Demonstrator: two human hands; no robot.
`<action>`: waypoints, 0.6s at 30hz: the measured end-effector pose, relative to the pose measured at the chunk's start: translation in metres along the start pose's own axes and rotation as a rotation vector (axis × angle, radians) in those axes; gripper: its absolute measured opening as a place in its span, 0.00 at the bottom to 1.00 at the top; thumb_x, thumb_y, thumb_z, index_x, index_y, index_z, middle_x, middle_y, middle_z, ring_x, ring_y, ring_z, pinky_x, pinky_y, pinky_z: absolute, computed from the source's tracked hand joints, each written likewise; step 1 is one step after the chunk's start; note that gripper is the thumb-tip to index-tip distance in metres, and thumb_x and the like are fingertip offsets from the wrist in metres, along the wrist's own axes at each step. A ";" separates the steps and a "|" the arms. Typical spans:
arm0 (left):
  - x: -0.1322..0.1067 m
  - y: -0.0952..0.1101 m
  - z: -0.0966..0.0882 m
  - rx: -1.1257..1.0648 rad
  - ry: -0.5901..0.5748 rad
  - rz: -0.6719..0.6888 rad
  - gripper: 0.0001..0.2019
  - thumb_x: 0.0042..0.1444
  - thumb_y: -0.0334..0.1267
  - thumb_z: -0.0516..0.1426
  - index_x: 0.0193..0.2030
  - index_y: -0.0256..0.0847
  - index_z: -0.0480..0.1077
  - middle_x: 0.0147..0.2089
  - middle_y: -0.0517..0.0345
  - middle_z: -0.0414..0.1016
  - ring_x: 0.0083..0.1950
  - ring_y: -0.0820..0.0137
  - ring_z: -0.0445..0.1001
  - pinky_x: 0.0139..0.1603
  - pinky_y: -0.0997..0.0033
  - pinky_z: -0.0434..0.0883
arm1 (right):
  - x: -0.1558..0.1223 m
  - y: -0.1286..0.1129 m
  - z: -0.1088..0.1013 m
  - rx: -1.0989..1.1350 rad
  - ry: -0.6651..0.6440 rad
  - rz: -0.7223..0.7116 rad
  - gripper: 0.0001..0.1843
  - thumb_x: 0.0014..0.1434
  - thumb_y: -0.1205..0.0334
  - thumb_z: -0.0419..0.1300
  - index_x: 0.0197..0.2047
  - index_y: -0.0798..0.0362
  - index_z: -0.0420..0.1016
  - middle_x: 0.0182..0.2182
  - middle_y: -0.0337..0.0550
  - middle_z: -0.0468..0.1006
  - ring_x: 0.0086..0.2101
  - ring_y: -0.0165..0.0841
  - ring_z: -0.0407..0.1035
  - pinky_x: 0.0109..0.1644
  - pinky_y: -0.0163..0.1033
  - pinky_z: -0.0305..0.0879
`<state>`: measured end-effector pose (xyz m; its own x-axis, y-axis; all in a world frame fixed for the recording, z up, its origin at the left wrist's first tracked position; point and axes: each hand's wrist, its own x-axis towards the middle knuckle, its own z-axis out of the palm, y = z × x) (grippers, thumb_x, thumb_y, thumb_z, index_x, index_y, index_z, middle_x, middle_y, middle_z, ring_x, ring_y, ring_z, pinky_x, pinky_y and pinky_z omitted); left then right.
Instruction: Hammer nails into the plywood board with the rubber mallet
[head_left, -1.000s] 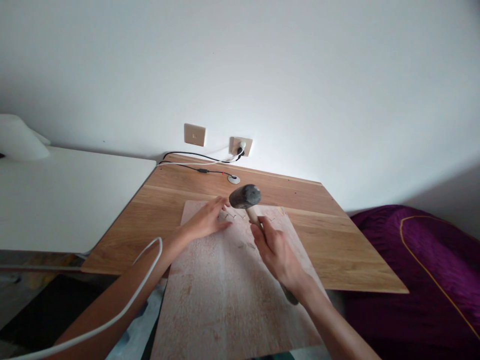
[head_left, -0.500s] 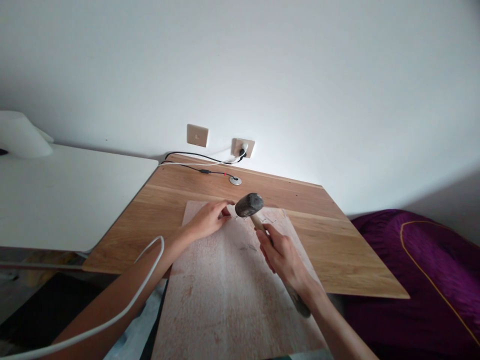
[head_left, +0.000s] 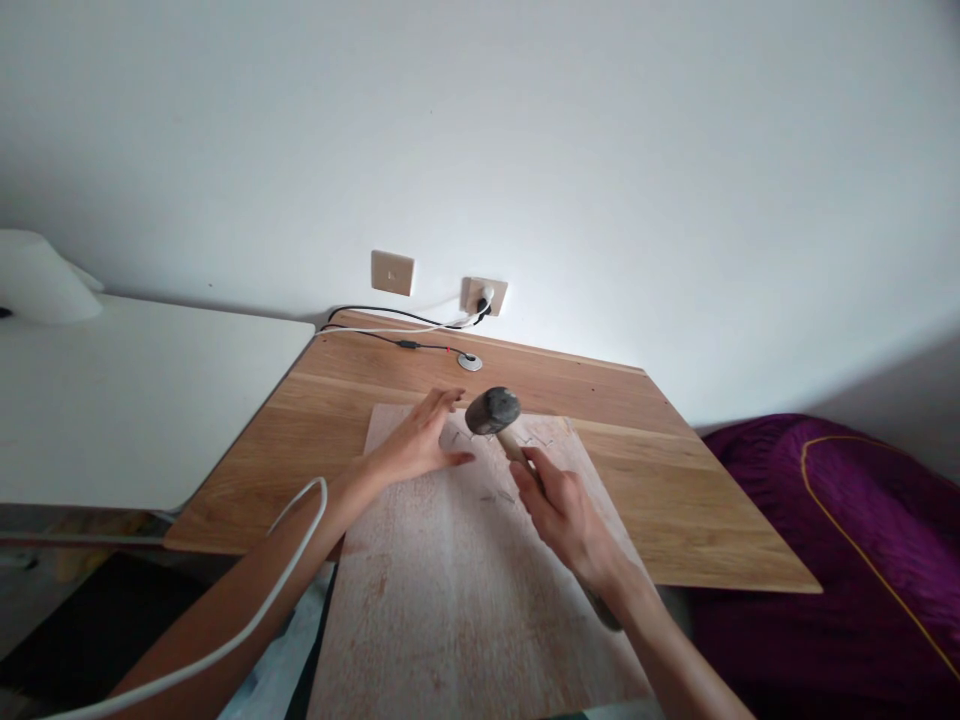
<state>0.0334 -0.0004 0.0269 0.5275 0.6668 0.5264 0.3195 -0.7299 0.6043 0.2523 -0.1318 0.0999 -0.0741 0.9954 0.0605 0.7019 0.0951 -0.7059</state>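
Observation:
My right hand (head_left: 562, 510) is wrapped round the wooden handle of a mallet (head_left: 493, 410) with a dark, blunt head, held above the far part of a pale wooden board (head_left: 420, 590). To the left of the mallet head, my left hand (head_left: 420, 435) has its thumb and fingers spread, with nothing between them. Thin nails (head_left: 538, 440) form a row near the board's far edge, partly hidden behind the mallet. Several loose nails (head_left: 497, 497) lie on the board nearer to me.
The board lies on a wooden table (head_left: 705, 520), overhanging its near edge. A white table (head_left: 150, 400) adjoins on the left. Cables (head_left: 390, 328) run along the back to a wall socket (head_left: 484, 296). A white cable (head_left: 289, 570) loops over my left forearm. Purple fabric (head_left: 847, 560) is at right.
My left thumb and fingers have spread apart, uncovering bent or slanted nails between them. The mallet has shifted slightly left, still in my right hand.

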 end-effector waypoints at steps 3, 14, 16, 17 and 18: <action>0.000 0.010 -0.006 0.029 0.004 0.027 0.38 0.59 0.45 0.69 0.71 0.43 0.57 0.62 0.43 0.70 0.63 0.53 0.73 0.64 0.50 0.72 | -0.013 0.008 -0.012 0.041 0.038 0.079 0.18 0.76 0.45 0.47 0.46 0.49 0.68 0.19 0.29 0.64 0.17 0.29 0.59 0.23 0.36 0.52; -0.014 0.093 0.011 0.660 -0.426 0.504 0.07 0.62 0.23 0.60 0.40 0.40 0.74 0.34 0.54 0.78 0.38 0.61 0.77 0.45 0.61 0.71 | -0.041 0.062 -0.011 -0.093 -0.014 0.117 0.20 0.76 0.46 0.47 0.46 0.50 0.72 0.21 0.36 0.73 0.24 0.37 0.71 0.29 0.39 0.57; -0.016 0.093 0.015 0.668 -0.383 0.520 0.09 0.61 0.21 0.59 0.42 0.39 0.74 0.35 0.55 0.78 0.39 0.62 0.77 0.46 0.61 0.71 | -0.041 0.064 -0.011 -0.112 -0.017 0.121 0.20 0.76 0.46 0.46 0.47 0.50 0.72 0.21 0.36 0.73 0.24 0.37 0.71 0.29 0.39 0.56; -0.015 0.090 0.015 0.653 -0.368 0.519 0.09 0.61 0.21 0.60 0.42 0.39 0.74 0.36 0.55 0.78 0.40 0.62 0.77 0.48 0.61 0.71 | -0.041 0.064 -0.011 -0.118 -0.014 0.117 0.20 0.76 0.46 0.47 0.47 0.49 0.72 0.22 0.37 0.74 0.24 0.38 0.72 0.30 0.40 0.57; -0.014 0.086 0.013 0.630 -0.362 0.508 0.09 0.60 0.21 0.61 0.41 0.39 0.74 0.38 0.55 0.78 0.41 0.62 0.78 0.50 0.61 0.71 | -0.041 0.064 -0.012 -0.125 -0.010 0.111 0.19 0.76 0.46 0.47 0.48 0.49 0.73 0.22 0.37 0.75 0.25 0.39 0.73 0.31 0.40 0.57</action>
<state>0.0635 -0.0745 0.0634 0.9063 0.2286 0.3554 0.2963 -0.9434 -0.1487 0.3082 -0.1665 0.0608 0.0021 0.9998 -0.0206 0.7888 -0.0143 -0.6144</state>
